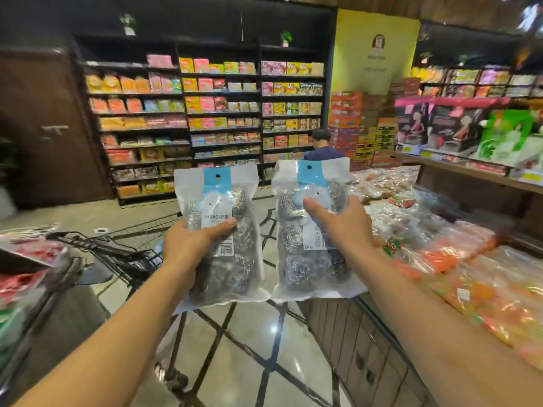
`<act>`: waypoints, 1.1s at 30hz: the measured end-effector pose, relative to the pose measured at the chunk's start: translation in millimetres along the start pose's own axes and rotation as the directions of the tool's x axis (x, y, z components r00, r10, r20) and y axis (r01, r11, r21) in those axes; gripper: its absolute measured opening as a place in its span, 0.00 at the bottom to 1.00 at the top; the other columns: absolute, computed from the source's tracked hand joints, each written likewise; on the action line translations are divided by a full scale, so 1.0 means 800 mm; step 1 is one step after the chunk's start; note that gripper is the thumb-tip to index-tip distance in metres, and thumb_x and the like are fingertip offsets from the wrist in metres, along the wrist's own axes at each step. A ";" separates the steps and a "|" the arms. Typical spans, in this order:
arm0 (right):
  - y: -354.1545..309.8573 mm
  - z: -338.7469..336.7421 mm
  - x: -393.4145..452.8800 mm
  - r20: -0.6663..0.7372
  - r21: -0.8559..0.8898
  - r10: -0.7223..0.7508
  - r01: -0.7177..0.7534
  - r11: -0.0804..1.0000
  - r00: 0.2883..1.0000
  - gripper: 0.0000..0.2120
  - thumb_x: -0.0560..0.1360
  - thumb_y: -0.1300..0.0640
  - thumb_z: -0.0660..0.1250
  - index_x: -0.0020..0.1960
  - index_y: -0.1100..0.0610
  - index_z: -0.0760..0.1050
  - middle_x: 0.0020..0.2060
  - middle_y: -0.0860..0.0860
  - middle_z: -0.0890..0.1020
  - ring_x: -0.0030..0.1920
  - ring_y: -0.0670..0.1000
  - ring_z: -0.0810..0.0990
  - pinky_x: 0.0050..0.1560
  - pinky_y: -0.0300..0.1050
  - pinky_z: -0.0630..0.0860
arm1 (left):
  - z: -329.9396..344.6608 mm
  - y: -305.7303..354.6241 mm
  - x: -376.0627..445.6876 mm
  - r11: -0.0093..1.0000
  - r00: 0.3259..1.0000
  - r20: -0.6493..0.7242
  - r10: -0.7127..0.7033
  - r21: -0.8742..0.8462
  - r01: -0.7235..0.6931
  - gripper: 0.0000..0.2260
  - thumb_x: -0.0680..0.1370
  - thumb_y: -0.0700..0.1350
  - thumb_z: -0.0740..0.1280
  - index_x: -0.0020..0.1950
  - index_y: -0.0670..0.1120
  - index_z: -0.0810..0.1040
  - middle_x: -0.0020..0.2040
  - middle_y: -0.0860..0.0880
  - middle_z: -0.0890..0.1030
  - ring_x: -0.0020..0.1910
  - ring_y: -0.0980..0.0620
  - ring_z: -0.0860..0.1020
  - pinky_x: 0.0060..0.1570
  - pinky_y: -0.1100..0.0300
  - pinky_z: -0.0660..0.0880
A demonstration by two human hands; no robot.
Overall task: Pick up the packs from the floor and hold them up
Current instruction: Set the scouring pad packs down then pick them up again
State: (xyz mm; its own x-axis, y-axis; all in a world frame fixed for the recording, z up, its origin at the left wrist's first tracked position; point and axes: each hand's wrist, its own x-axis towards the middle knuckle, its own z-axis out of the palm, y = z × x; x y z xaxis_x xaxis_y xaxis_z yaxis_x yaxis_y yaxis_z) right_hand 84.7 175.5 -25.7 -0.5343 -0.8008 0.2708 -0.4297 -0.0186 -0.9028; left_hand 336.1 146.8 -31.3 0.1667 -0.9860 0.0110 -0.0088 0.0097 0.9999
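Note:
Two clear plastic packs of steel-wool scourers with blue header cards are held upright, side by side, at chest height above the tiled floor. My left hand (191, 245) grips the left pack (226, 268) from its left edge, thumb across the label. My right hand (343, 221) grips the right pack (305, 259) from its right edge, thumb on the front. The two packs almost touch at their lower corners.
A black wire shopping trolley (123, 251) stands low left. A display counter (346, 342) heaped with bagged sweets runs along the right. Stocked shelves (205, 118) fill the back wall, and a person in blue (323, 148) crouches by them. Glossy patterned floor (258, 362) lies below.

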 end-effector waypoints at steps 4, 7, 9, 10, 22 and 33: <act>-0.008 0.083 0.064 0.042 -0.024 -0.028 0.029 0.999 0.999 0.46 0.62 0.25 0.74 0.70 0.52 0.72 0.64 0.51 0.81 0.63 0.57 0.80 0.63 0.60 0.78 | -0.015 -0.010 0.095 1.000 1.000 -0.007 -0.004 -0.008 0.004 0.24 0.63 0.49 0.85 0.56 0.48 0.82 0.45 0.48 0.88 0.44 0.46 0.87 0.43 0.53 0.81; -0.021 0.143 0.121 0.057 -0.010 -0.031 0.031 0.999 0.998 0.41 0.67 0.30 0.76 0.71 0.53 0.72 0.61 0.49 0.80 0.63 0.56 0.79 0.63 0.57 0.76 | -0.027 -0.006 0.175 0.999 1.000 -0.012 -0.025 -0.021 0.025 0.27 0.62 0.49 0.85 0.58 0.47 0.82 0.46 0.48 0.89 0.44 0.45 0.87 0.49 0.48 0.83; -0.034 0.183 0.156 0.060 0.006 -0.042 0.042 0.999 0.997 0.41 0.66 0.29 0.76 0.69 0.52 0.73 0.58 0.46 0.80 0.61 0.54 0.80 0.62 0.55 0.77 | -0.033 -0.001 0.227 0.999 0.999 -0.020 -0.025 -0.041 0.024 0.28 0.62 0.48 0.85 0.59 0.48 0.81 0.47 0.48 0.89 0.44 0.46 0.88 0.47 0.50 0.83; -0.039 0.202 0.172 0.059 0.014 -0.045 0.044 0.999 0.997 0.44 0.63 0.27 0.75 0.70 0.52 0.74 0.60 0.46 0.81 0.61 0.54 0.81 0.63 0.56 0.78 | -0.036 0.001 0.251 0.999 1.000 -0.025 -0.018 -0.044 0.017 0.27 0.63 0.48 0.85 0.59 0.49 0.82 0.47 0.48 0.89 0.44 0.47 0.88 0.46 0.52 0.82; -0.045 0.401 0.367 0.124 0.045 -0.086 0.081 0.996 0.989 0.42 0.63 0.27 0.75 0.68 0.51 0.73 0.58 0.47 0.82 0.57 0.54 0.81 0.60 0.57 0.79 | -0.035 -0.006 0.496 0.998 0.989 -0.135 -0.054 -0.052 0.047 0.25 0.64 0.47 0.85 0.56 0.46 0.80 0.44 0.48 0.87 0.39 0.49 0.86 0.36 0.58 0.77; -0.032 0.580 0.583 0.233 0.092 -0.081 0.061 0.994 0.969 0.35 0.68 0.32 0.76 0.65 0.53 0.73 0.53 0.47 0.79 0.54 0.52 0.78 0.54 0.50 0.74 | -0.014 -0.024 0.747 0.999 0.961 -0.270 -0.053 -0.013 0.052 0.30 0.58 0.50 0.87 0.57 0.48 0.82 0.44 0.48 0.89 0.42 0.46 0.88 0.51 0.44 0.84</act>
State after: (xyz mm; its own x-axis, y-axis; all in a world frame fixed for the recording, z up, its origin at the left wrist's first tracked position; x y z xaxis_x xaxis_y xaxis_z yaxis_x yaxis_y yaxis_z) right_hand 184.4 -475.8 -31.3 -0.3136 -0.9139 0.2576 -0.3926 -0.1222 -0.9116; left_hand 446.7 -440.9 -44.0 0.4271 -0.9033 -0.0408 0.0131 -0.0389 0.9992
